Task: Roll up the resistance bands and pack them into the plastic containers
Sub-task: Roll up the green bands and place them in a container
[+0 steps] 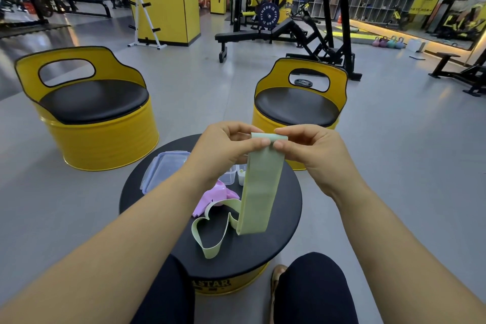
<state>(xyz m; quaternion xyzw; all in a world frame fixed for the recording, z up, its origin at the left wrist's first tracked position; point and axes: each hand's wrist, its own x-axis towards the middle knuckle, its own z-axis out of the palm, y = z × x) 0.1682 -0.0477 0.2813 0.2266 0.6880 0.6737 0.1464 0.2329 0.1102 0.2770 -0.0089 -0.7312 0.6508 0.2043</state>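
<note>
A light green resistance band [259, 192] hangs flat from both hands above the round black table [147, 192]. My left hand [223, 147] pinches its top edge on the left, and my right hand [310, 150] pinches it on the right, thumbs nearly meeting. A second pale green band [210, 231] lies in a loose loop on the table. Behind it lies a crumpled pink band [210, 197]. A clear plastic container [231, 173] stands at the table's far side, partly hidden by my left wrist. A clear lid [163, 168] leans at the far left.
Two yellow barrel seats [92, 113] [297, 108] with black cushions stand beyond the table. My knees [313, 287] sit close to its near edge. Weight benches and racks [263, 34] fill the back of the gym.
</note>
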